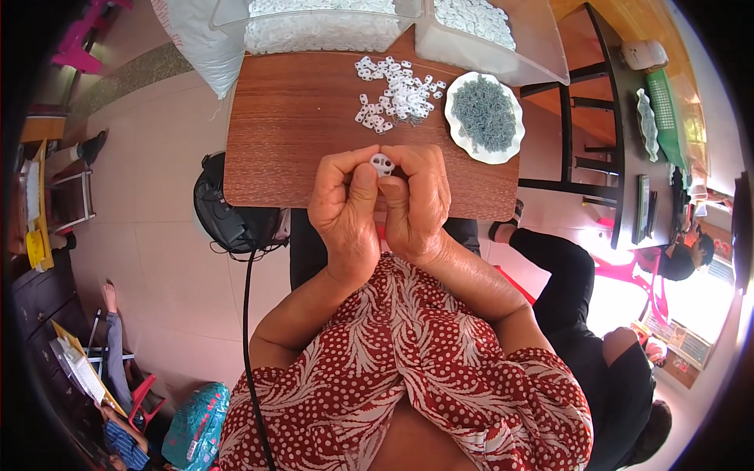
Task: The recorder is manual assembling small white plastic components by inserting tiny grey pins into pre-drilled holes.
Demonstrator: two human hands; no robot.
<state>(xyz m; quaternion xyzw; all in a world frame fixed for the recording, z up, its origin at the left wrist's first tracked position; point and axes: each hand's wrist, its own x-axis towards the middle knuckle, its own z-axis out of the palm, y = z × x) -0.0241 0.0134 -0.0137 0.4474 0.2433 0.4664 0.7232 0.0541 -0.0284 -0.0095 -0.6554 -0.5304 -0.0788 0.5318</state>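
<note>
Between my two hands, over the near part of the wooden table [290,118], is a small white plastic piece with holes [382,165]. My left hand [345,204] pinches it from the left with thumb and forefinger. From the right, my right hand [416,200] pinches the same piece, its thumb just below the holes. Farther back lies a loose pile of similar white plastic pieces [404,96]. Right of that pile stands a white wavy-edged plate [495,155], heaped with small grey metal parts [484,114] too fine to name.
Two clear plastic bins, one at the back left [322,39] and one at the back right [542,59], hold many white pieces. A white sack [208,51] leans at the table's left corner. A black bag [236,208] sits below the left edge. Another person's leg [561,267] is at right.
</note>
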